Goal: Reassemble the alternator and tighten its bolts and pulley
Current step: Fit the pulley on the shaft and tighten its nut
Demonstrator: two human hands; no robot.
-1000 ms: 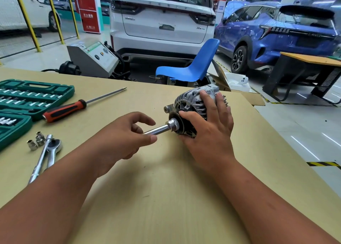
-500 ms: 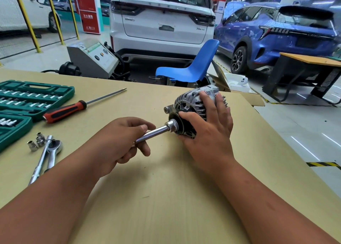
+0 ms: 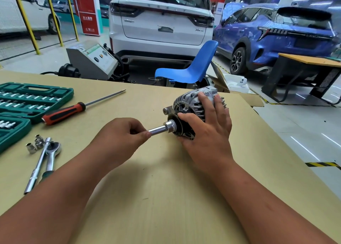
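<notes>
A grey finned alternator [image 3: 186, 103] lies on its side on the cardboard-covered table [image 3: 166, 197], its black pulley [image 3: 178, 127] facing left. My right hand [image 3: 208, 125] grips the alternator body and pulley from the right, thumb on the pulley. A chrome socket extension [image 3: 162, 128] sits on the pulley's centre. My left hand [image 3: 121, 135] pinches the extension's free end with curled fingers.
On the left lie a green socket case [image 3: 27, 100], a red-handled screwdriver [image 3: 73, 111], a ratchet [image 3: 52, 151], a chrome bar [image 3: 36, 168] and three loose sockets [image 3: 35, 144]. Beyond the table's far edge stand a blue chair [image 3: 191, 66], a grey machine [image 3: 92, 59] and parked cars.
My left hand has twisted on the extension: its fingers were spread along the shaft, then curled round it, and now pinch its end. The right hand and alternator have stayed put.
</notes>
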